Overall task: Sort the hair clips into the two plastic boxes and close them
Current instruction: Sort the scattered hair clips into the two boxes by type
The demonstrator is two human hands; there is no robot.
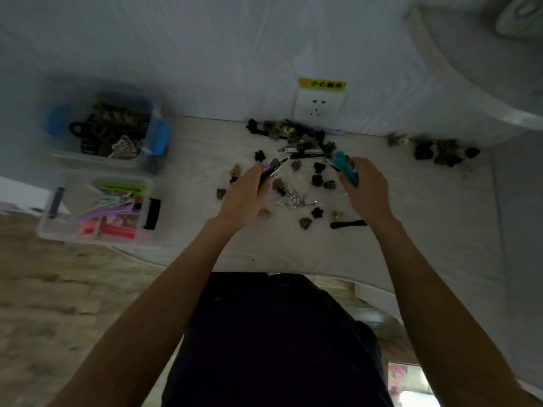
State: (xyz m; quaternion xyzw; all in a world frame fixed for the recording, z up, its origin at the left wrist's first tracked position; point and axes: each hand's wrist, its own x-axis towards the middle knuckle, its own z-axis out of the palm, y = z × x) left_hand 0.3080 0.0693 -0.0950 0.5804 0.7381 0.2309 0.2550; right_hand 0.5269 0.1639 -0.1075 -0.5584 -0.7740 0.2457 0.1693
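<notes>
The teal clip [346, 168] sits pinched in the right hand [367, 189], its long axis running from about five o'clock up to eleven o'clock, tip pointing toward the middle of the table [426, 230]. Opposite it, the left hand [246, 198] has its fingers pressed together around a small bundle of long flat clips [273, 170], purple and dark, which point toward one o'clock. Both bundles belong, by their shape, in the near box [97, 210] at nine o'clock of the hands, where coloured flat clips already lie; the left hand is clearly the nearer to it, the right would have to cross over the scattered pile. The far box [102, 130], at ten o'clock, with blue latches, holds dark claw clips. Between and below the hands lie loose small claw clips [317, 180], a heap of silver snap clips [291, 198] and a black flat clip [348, 224] at five o'clock. Further heaps wait at twelve o'clock under the wall socket [318, 105] and at two o'clock [440, 152]. Nothing stands between the left hand and the near box; both boxes are open, so much sorting seems left.
</notes>
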